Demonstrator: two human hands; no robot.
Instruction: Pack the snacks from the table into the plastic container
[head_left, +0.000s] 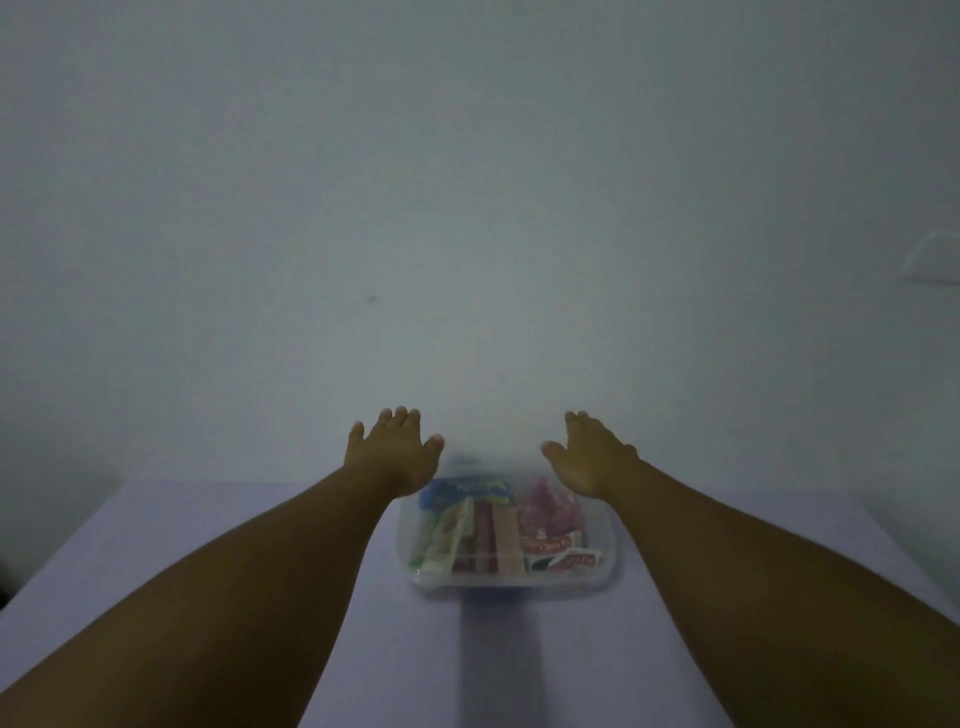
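A clear plastic container (608, 561) sits on the pale table (234, 545) near its far edge. Inside it lie several snack packets: a blue one (467, 491) at the back left, a pink one (550, 512) at the back right, a green and white one (441, 540), and a red and white one (576, 561) at the front right. My left hand (397, 452) hovers over the container's back left corner with fingers spread, holding nothing. My right hand (589, 454) hovers over the back right corner, fingers likewise spread and empty. The picture is dim and slightly blurred.
A plain pale wall (467, 208) fills the upper view right behind the table. A white fixture (935, 265) shows on the wall at the right edge. A dark shadow (493, 665) runs on the table in front of the container.
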